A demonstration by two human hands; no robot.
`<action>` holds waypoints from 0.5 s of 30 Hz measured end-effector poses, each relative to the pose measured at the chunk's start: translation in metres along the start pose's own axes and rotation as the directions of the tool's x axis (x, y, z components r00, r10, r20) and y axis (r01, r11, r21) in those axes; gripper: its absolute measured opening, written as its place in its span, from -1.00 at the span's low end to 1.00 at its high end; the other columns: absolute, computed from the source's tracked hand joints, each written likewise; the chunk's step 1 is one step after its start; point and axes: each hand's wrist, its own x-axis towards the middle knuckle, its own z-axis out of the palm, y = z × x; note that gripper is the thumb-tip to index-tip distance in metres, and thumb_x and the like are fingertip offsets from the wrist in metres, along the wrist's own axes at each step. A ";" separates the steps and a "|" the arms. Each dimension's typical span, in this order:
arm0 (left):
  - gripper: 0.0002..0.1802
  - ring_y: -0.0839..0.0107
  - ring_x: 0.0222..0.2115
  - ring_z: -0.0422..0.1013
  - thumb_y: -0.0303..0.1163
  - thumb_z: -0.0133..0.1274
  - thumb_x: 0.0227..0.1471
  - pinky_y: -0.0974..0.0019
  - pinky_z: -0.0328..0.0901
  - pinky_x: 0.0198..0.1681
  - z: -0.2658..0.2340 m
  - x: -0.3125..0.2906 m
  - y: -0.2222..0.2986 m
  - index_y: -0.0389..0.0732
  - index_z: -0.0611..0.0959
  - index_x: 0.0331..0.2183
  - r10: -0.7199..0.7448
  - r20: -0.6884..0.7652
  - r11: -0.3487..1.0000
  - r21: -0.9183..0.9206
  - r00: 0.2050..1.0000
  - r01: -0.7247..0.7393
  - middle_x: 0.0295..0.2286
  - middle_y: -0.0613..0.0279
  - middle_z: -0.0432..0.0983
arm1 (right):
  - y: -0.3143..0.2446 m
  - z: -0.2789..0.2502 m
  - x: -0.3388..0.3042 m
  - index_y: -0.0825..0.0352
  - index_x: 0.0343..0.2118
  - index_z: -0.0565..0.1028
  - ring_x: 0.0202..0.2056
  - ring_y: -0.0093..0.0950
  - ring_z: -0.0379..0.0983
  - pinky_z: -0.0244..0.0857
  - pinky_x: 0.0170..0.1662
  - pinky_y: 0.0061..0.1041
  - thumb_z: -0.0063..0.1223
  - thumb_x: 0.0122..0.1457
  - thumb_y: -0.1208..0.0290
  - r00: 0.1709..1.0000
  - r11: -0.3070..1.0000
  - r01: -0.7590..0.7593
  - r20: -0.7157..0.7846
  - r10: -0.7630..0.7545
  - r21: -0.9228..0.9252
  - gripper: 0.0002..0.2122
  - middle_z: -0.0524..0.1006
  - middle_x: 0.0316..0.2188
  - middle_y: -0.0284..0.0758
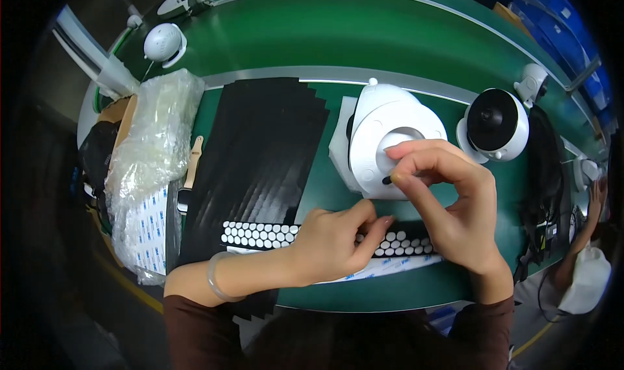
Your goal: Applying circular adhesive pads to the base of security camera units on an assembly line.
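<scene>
A white dome-shaped camera (396,110) lies base up on a white sheet, its round base with a recess turned toward me. My right hand (455,201) hovers over the base's near edge, thumb and forefinger pinched on a small black pad (387,180). Whether the pad touches the base I cannot tell. My left hand (335,243), fingers curled in, rests over a black strip of white round pads (260,235) and covers its middle. What its fingers hold, if anything, is hidden. A backing sheet with blue print (396,266) lies under the strip.
Overlapping black sheets (260,136) cover the left middle of the green table. Beyond them are a plastic-wrapped bundle (156,136) and a watch (193,168). Other white cameras stand at the back left (164,44) and right (497,124). Another person's hand (598,198) shows at far right.
</scene>
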 end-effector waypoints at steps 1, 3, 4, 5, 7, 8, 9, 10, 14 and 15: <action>-0.76 0.36 -0.87 0.26 -0.39 0.05 -0.09 0.39 0.12 -0.80 -0.003 0.000 0.002 -0.19 0.37 -0.67 -0.003 -0.016 1.000 0.012 1.000 0.003 -0.84 0.26 0.31 | 0.000 0.000 -0.001 0.44 -0.49 0.46 -0.43 -0.64 0.36 0.23 -0.37 -0.71 0.02 -0.07 0.66 1.000 0.999 -0.026 -0.008 0.025 -0.029 -0.96 0.48 -0.36 -0.29; -0.82 0.40 -0.87 0.26 -0.43 0.05 -0.08 0.42 0.11 -0.80 -0.013 0.000 0.000 -0.23 0.37 -0.55 -0.021 -0.016 0.998 0.050 1.000 0.022 -0.85 0.27 0.28 | 0.003 0.001 -0.002 0.43 -0.47 0.46 -0.46 -0.66 0.36 0.23 -0.40 -0.74 0.01 -0.04 0.65 1.000 0.997 -0.011 -0.015 0.010 -0.076 -0.95 0.48 -0.38 -0.30; -0.81 0.41 -0.86 0.27 -0.44 0.03 -0.07 0.42 0.10 -0.80 -0.013 0.001 0.000 -0.24 0.34 -0.47 -0.066 -0.075 0.997 -0.049 0.995 0.062 -0.84 0.27 0.28 | 0.003 0.001 -0.001 0.43 -0.47 0.46 -0.46 -0.66 0.36 0.23 -0.40 -0.74 0.01 -0.04 0.65 1.000 0.997 -0.013 -0.013 0.012 -0.074 -0.95 0.48 -0.38 -0.30; -0.78 0.43 -0.86 0.27 -0.45 0.02 -0.06 0.43 0.09 -0.80 -0.012 0.002 0.000 -0.25 0.31 -0.39 -0.115 -0.127 0.984 -0.150 0.985 0.095 -0.84 0.26 0.28 | 0.003 0.001 -0.001 0.43 -0.48 0.46 -0.46 -0.67 0.36 0.22 -0.42 -0.75 0.01 -0.05 0.66 1.000 0.995 -0.027 -0.013 0.025 -0.091 -0.95 0.48 -0.39 -0.31; -0.71 0.44 -0.86 0.26 -0.48 -0.03 -0.03 0.42 0.07 -0.78 -0.012 0.002 -0.006 -0.26 0.24 -0.27 -0.138 -0.088 0.972 -0.204 0.987 0.117 -0.83 0.24 0.26 | 0.004 0.004 0.001 0.43 -0.49 0.46 -0.47 -0.68 0.36 0.22 -0.43 -0.76 0.01 -0.05 0.66 0.999 0.995 -0.034 -0.006 0.034 -0.098 -0.95 0.48 -0.39 -0.32; -0.71 0.43 -0.86 0.26 -0.49 -0.04 -0.02 0.42 0.06 -0.78 -0.011 0.002 -0.007 -0.26 0.25 -0.25 -0.114 -0.052 0.974 -0.205 0.992 0.101 -0.83 0.24 0.26 | 0.004 0.005 0.001 0.42 -0.50 0.46 -0.47 -0.68 0.35 0.21 -0.45 -0.77 0.00 -0.06 0.67 1.000 0.993 -0.011 -0.004 0.011 -0.116 -0.95 0.47 -0.40 -0.32; -0.71 0.42 -0.86 0.25 -0.50 -0.05 -0.02 0.42 0.06 -0.77 -0.009 0.002 -0.008 -0.26 0.25 -0.23 -0.093 -0.011 0.974 -0.209 0.996 0.088 -0.83 0.23 0.26 | 0.005 0.007 0.001 0.42 -0.51 0.45 -0.48 -0.69 0.35 0.20 -0.46 -0.78 0.00 -0.07 0.68 1.000 0.991 0.006 -0.005 -0.006 -0.135 -0.95 0.47 -0.40 -0.33; -0.69 0.42 -0.85 0.25 -0.52 -0.06 -0.02 0.43 0.04 -0.76 -0.010 0.002 -0.004 -0.25 0.25 -0.20 -0.119 -0.001 0.970 -0.212 0.993 0.116 -0.83 0.24 0.26 | 0.005 0.009 0.000 0.42 -0.51 0.45 -0.48 -0.69 0.35 0.20 -0.46 -0.78 0.00 -0.07 0.68 1.000 0.991 0.001 -0.004 -0.001 -0.130 -0.95 0.47 -0.40 -0.33; -0.70 0.38 -0.85 0.24 -0.53 -0.07 -0.03 0.39 0.03 -0.77 -0.008 0.003 -0.006 -0.22 0.26 -0.22 -0.056 -0.032 0.986 -0.160 0.998 0.050 -0.83 0.26 0.24 | 0.008 0.012 -0.001 0.39 -0.52 0.45 -0.51 -0.69 0.33 0.16 -0.50 -0.78 0.01 -0.07 0.67 0.998 0.988 0.021 -0.055 -0.029 -0.151 -0.95 0.46 -0.42 -0.34; -0.70 0.38 -0.85 0.24 -0.53 -0.07 -0.03 0.39 0.03 -0.77 -0.007 0.003 -0.006 -0.22 0.26 -0.22 -0.058 -0.033 0.986 -0.160 0.998 0.052 -0.83 0.26 0.24 | 0.008 0.012 0.000 0.39 -0.52 0.45 -0.51 -0.70 0.31 0.14 -0.51 -0.78 0.02 -0.07 0.66 0.997 0.983 0.033 -0.056 -0.044 -0.180 -0.95 0.46 -0.43 -0.35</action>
